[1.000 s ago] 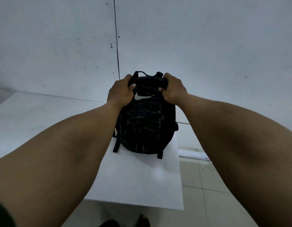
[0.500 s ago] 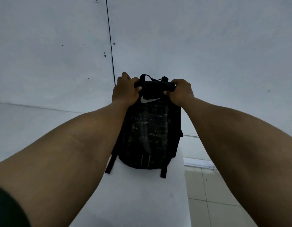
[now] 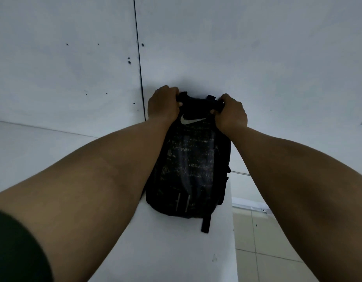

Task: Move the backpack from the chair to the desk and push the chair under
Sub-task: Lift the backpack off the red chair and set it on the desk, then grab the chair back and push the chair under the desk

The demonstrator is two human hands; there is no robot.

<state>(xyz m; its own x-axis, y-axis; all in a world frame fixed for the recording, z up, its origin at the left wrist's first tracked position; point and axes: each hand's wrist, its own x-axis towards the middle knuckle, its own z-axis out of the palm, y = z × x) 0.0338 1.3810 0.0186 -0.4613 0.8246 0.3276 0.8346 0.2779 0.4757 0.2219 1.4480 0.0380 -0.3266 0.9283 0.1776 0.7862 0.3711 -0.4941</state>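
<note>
A black backpack (image 3: 190, 165) with a white swoosh logo stands upright on the white desk (image 3: 166, 251), its top close to the wall. My left hand (image 3: 163, 103) grips its top left corner and my right hand (image 3: 232, 112) grips its top right corner. A strap hangs from the bag's lower right onto the desk. The chair is out of view.
A white wall (image 3: 237, 47) with a vertical seam rises straight behind the bag. The desk's right edge runs down at the right, with tiled floor (image 3: 261, 237) beyond it. The desk continues to the left.
Both hands have carried the backpack further back on the desk, towards the wall, and the view has closed in on it. The grip is unchanged.
</note>
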